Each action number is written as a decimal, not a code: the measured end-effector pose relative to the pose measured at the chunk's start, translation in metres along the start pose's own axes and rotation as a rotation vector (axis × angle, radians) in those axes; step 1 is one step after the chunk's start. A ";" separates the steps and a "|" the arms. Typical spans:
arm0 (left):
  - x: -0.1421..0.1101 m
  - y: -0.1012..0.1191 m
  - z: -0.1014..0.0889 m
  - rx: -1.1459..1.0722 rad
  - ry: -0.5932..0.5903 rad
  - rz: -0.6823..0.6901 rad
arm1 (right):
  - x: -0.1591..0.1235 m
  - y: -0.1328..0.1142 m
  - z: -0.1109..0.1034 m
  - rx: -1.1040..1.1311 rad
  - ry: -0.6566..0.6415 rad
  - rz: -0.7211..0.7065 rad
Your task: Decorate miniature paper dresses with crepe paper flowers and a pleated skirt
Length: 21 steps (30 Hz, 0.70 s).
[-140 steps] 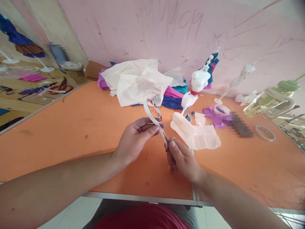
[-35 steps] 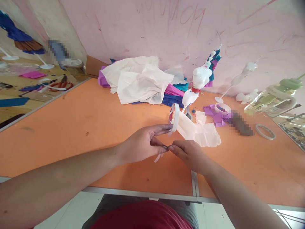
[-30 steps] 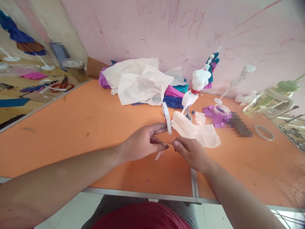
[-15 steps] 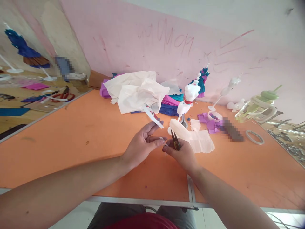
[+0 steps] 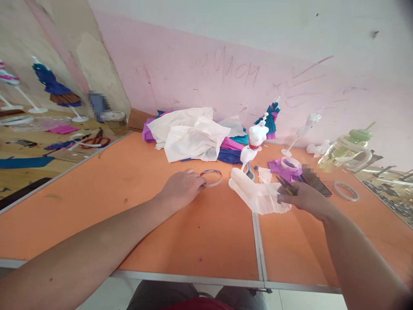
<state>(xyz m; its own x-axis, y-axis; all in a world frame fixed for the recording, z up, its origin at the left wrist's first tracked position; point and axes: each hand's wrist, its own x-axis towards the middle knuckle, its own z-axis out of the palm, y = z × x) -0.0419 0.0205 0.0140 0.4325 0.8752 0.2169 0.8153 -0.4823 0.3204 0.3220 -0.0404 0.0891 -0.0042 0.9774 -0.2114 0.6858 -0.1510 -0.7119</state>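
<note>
My left hand lies knuckles up on the orange table. Its curled fingertips are on the near rim of a white tape roll, which lies flat. My right hand is out to the right, closed on a small pair of dark snips whose tips point left. Just left of that hand lies a rolled piece of white crepe paper. Behind the paper stands a small white doll figure with a red band at its waist.
A heap of white, pink, blue and purple tissue paper lies by the pink wall. Purple scraps, a dark phone, a thin tape ring and a green bottle sit right. Red scissors and a jar are on the left table.
My hands have parted. The left one brought the tape roll down flat onto the table; the right one moved right with the snips. The view has tilted upward.
</note>
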 end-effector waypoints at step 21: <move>-0.015 0.059 -0.025 -0.254 -0.132 0.349 | 0.007 0.095 -0.050 0.727 0.162 -0.183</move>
<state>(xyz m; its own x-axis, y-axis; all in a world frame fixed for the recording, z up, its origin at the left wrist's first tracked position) -0.0099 -0.0219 0.0524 0.7237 0.6479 0.2377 0.4985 -0.7290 0.4691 0.4234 -0.0402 0.0540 0.0736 0.9972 0.0130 0.0328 0.0106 -0.9994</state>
